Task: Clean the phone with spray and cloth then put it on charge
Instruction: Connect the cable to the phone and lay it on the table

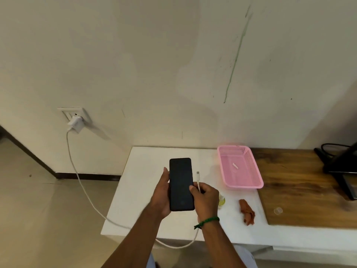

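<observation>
Black phone [181,183] in left hand [161,198] grip; white charger cable [198,180] in right hand [207,200] grip.

one each: phone [181,183], cable [198,178], cloth [247,211], bottle [222,201], basket [243,185]

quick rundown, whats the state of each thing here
phone, screen dark, unplugged, held in left hand
cable, plug free, held by right hand
charger, plugged into wall socket
spray bottle, upright, partly hidden
cloth, crumpled on the table
basket, upright, one small white piece inside
</observation>
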A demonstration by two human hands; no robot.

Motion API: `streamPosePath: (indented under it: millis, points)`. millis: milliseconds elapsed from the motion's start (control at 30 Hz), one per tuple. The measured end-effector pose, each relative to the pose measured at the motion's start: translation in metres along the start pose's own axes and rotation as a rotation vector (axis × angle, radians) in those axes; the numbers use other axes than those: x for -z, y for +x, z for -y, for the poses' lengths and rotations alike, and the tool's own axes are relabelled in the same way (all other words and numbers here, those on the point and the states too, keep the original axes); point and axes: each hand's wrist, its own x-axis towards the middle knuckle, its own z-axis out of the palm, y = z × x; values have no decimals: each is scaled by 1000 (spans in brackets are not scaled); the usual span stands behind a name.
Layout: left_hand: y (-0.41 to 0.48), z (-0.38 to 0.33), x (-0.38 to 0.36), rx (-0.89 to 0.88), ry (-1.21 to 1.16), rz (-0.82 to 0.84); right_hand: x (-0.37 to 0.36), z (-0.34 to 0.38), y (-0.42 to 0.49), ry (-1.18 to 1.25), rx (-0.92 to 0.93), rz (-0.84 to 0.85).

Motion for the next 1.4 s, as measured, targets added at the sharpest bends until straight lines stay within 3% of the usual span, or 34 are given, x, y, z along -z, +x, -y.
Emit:
streamPosePath:
  millis: [167, 467, 700, 1167, 1400]
  points:
    - [-36, -22, -11, -45, -239, 161, 18, 38, -28, 30, 134, 39]
    - [-94, -42, -34, -149, -351, 396, 56, 67, -91, 167, 309, 35]
    - [-115, -57, -44, -215, -372, 414, 70, 70, -129, 185, 420, -59]
    - [-113, -85, -55, -241, -479, 414, 49, 61, -154, -71, 734, -111]
    - [-111, -81, -54, -235, -507, 424, 49, 60, -148, -63, 774, -148]
